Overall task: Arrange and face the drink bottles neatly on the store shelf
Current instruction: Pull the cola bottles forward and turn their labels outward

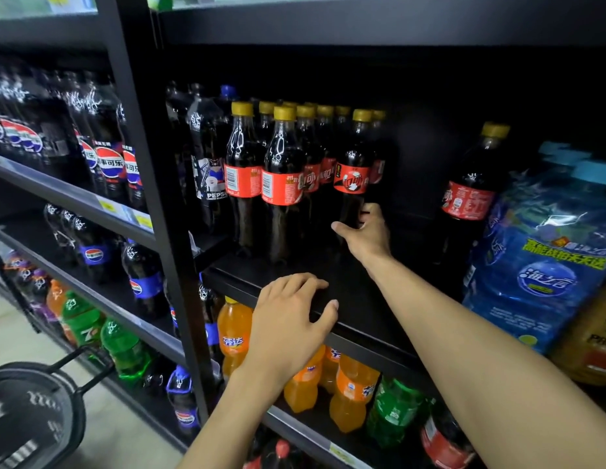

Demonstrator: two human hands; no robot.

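yellow-capped dark cola plastic bottle (pixel 354 174): gripped low by right hand (pixel 366 231). left hand (pixel 291 319) flat, released, on black metal shelf (pixel 311 262). risk: the low grip may tip it.

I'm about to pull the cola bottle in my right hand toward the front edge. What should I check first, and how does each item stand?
1. Grip: the right hand holds the cola bottle low on its body: ok.
2. Bottle upright: ok.
3. Its logo faces forward: ok.
4. Bare shelf board ahead of it: ok.
5. Path free of the left hand: cannot tell; it rests on the shelf's front edge.
6. Facing of the front-row neighbours: not ok, barcodes show.
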